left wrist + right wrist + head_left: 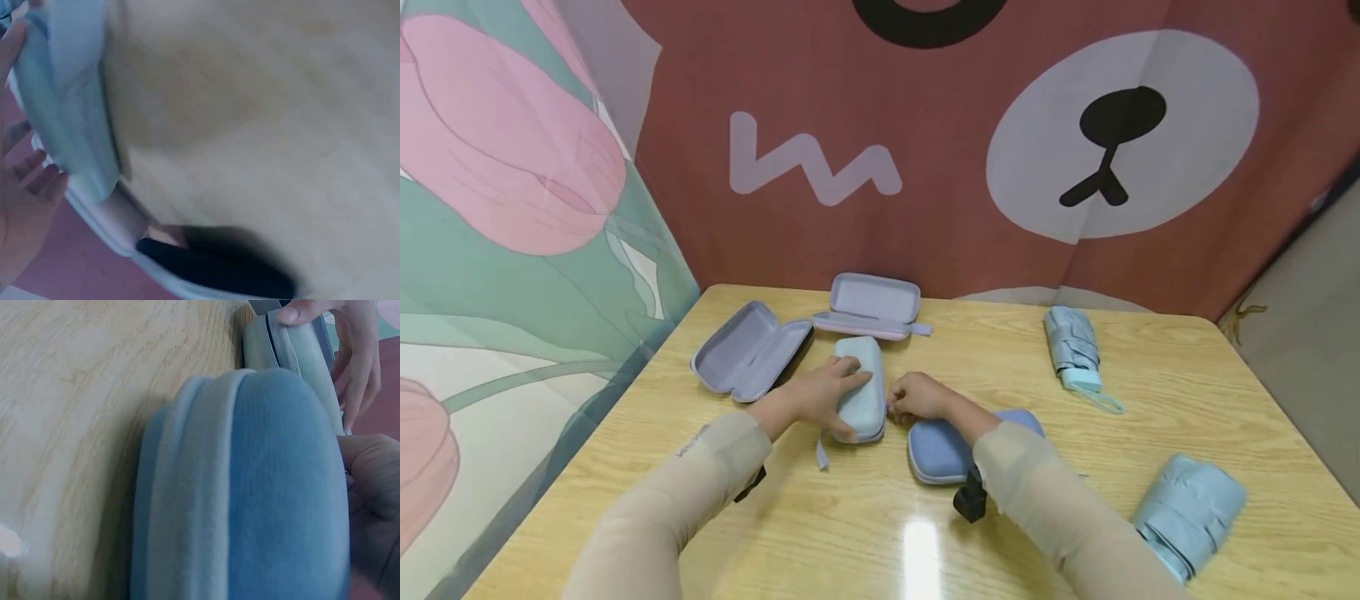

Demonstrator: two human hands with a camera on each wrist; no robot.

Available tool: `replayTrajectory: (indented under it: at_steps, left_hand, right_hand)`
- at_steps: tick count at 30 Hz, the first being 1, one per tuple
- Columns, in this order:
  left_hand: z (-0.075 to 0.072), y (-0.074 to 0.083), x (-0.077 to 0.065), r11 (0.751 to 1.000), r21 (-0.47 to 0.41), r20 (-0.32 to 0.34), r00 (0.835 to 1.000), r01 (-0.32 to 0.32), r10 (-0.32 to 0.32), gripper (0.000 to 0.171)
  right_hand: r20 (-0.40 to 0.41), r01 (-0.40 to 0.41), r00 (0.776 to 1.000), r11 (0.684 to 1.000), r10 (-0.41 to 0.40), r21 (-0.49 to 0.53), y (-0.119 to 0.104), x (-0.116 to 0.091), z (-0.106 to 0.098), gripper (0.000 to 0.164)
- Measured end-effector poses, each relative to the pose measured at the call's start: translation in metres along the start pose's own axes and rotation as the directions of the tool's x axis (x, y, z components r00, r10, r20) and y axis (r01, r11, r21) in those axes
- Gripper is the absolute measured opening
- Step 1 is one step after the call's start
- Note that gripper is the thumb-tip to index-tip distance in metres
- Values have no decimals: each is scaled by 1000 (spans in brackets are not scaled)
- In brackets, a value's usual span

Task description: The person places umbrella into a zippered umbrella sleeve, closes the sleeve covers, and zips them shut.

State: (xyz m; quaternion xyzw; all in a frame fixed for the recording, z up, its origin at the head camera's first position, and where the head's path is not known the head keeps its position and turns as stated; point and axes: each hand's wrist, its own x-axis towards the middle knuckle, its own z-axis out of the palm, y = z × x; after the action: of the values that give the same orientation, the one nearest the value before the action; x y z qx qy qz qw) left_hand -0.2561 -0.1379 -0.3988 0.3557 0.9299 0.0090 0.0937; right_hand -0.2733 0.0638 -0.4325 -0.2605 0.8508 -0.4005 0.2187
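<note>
If tugging without firmer bracing, liable to send the pale blue case (862, 390), lying on the tabletop (820, 533), swivelling or bumping into the blue case (938, 450) just beside. Steadying the former with the left hand (822, 393), fingers spread rather than wrapped; pinching at its side with the right hand (921, 395), apparently on a zipper pull (too small to be sure). Impossible to see inside either closed case; farther back, easy to see into the opened black case (775, 352) and pink case (876, 298), with grey lining visible.
</note>
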Motion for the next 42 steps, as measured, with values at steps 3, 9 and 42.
replayTrajectory:
  at_steps: [3, 9, 42]
  left_hand:
    - [-9, 0, 9, 998, 56, 141, 990, 4, -12, 110]
    - [-24, 4, 23, 990, 139, 299, 953, 14, -55, 118]
    - [-1, -1, -12, 992, 85, 31, 995, 92, -95, 70]
  right_hand:
    - [31, -11, 999, 999, 10, 37, 2, -1, 2, 8]
    - [31, 25, 999, 999, -25, 24, 5, -3, -2, 8]
    - [-55, 87, 994, 987, -95, -138, 27, -16, -26, 13]
